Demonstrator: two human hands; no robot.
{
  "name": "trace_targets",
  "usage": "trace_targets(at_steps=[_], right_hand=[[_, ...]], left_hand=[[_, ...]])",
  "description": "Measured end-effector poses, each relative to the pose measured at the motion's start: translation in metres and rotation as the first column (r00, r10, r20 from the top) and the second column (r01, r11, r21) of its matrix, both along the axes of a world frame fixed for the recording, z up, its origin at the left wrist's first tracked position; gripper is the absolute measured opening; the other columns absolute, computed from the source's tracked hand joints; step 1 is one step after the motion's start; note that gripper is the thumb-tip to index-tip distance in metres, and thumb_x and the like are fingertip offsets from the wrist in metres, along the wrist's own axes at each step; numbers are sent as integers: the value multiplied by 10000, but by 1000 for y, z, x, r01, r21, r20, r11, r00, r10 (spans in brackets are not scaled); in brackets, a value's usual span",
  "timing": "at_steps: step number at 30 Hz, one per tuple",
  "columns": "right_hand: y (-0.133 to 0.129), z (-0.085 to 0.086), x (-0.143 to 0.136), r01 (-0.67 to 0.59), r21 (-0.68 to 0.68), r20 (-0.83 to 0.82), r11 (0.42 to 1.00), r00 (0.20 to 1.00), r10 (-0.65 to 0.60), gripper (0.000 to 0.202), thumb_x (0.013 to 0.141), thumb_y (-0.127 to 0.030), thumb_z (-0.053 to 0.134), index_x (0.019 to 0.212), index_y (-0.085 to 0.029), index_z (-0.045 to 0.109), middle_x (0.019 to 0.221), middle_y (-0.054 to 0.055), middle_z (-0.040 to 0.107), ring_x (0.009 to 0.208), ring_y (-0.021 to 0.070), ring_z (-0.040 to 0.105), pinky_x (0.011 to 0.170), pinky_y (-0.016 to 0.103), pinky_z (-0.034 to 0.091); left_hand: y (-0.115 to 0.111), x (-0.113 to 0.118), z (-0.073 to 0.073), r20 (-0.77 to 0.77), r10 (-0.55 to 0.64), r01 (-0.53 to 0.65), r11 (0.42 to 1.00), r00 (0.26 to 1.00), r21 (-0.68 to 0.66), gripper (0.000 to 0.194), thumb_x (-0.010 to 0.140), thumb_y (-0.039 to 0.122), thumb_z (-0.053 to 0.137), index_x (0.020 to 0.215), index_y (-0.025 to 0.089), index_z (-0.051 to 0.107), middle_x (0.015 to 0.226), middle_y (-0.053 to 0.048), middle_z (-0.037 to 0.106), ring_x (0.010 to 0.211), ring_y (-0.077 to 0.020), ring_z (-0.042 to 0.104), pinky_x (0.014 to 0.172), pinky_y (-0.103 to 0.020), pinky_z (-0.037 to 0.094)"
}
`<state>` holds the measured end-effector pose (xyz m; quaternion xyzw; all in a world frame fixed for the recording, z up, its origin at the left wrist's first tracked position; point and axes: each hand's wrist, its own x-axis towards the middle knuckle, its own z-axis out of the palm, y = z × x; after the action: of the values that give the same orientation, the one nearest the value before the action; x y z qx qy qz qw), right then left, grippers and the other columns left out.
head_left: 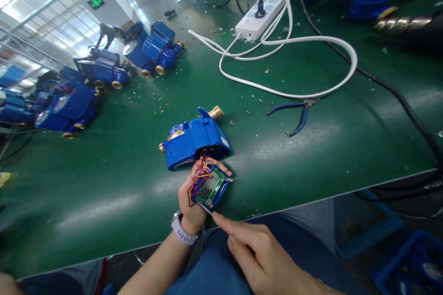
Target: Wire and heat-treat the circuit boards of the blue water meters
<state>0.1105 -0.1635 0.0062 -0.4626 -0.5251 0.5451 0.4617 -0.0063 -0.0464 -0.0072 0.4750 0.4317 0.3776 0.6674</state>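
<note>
Pliers (pixel 304 119) and power strip (pixel 249 24) strewn across green table (pixel 138 203), blue meter (pixel 194 140) set just beyond, wire-tangled circuit board (pixel 214 189) cradled in half-curled left hand (pixel 188 200), right hand (pixel 265 249) loosely curled, forefinger (pixel 235 228) extended to board's corner, hold unclear

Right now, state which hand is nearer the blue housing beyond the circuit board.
Left. The left hand is just this side of the blue housing, holding the circuit board; the right hand is farther back, fingertip at the board's near corner.
</note>
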Motion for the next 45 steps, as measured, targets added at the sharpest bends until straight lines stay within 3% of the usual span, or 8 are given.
trace_targets(at_steps=[7,14,19,23,32,34,39,45], right_hand=[[-6,0,5,-93,124,419,988,907,33,556,911,-93,309,1445,-89,461,1010,154,694,722,224,686,621,337,594],[-6,-2,6,-102,310,675,945,724,-143,613,830,-19,313,1427,-48,452,865,109,669,551,221,657,441,316,538],[-3,6,19,-46,330,609,943,773,-175,519,926,-63,286,1424,-69,430,886,107,665,606,209,660,492,300,552],[-2,13,41,154,319,502,935,809,-305,433,986,-123,328,1418,-129,363,970,84,665,770,171,682,650,260,572],[43,-17,106,151,475,850,867,175,-497,404,944,-63,386,1306,-123,555,1148,148,636,950,279,612,773,403,528],[56,-16,110,139,502,827,854,214,-521,369,945,-101,442,1289,-125,574,1196,160,615,1058,319,565,870,473,501],[75,-10,84,55,489,554,871,751,-359,727,883,-388,672,1471,-114,342,1429,180,451,1322,289,405,1097,483,382],[83,-19,76,109,318,321,942,923,-215,600,915,-341,611,1456,-167,418,1476,140,424,1378,241,369,1160,455,302]], left_hand=[[0,11,4,55,125,-129,988,991,84,458,866,607,400,1020,243,631,1009,-111,712,1039,-361,633,797,-510,554],[-1,17,3,72,145,-152,983,987,103,373,882,537,459,1025,241,634,1006,-97,710,1016,-330,648,848,-487,543],[-2,26,2,271,83,-91,996,959,18,441,898,537,413,974,174,650,933,-103,716,993,-309,672,885,-476,541],[-1,27,1,319,28,-9,998,947,-60,507,900,590,436,1017,145,649,966,-119,717,996,-303,677,912,-477,533],[8,30,0,269,-72,85,996,960,-37,611,867,695,485,1121,159,631,1102,-130,703,1017,-287,676,966,-455,511],[11,35,0,224,-76,72,997,972,22,567,890,661,481,1143,172,616,1148,-122,688,1042,-272,666,996,-437,491],[15,46,-7,104,-42,31,994,994,106,554,916,626,458,1242,198,590,1291,-92,633,1239,-252,561,1153,-431,350],[22,38,-23,157,-150,134,985,976,105,552,925,547,518,1376,229,540,1535,-78,421,1470,-271,286,1240,-435,164]])
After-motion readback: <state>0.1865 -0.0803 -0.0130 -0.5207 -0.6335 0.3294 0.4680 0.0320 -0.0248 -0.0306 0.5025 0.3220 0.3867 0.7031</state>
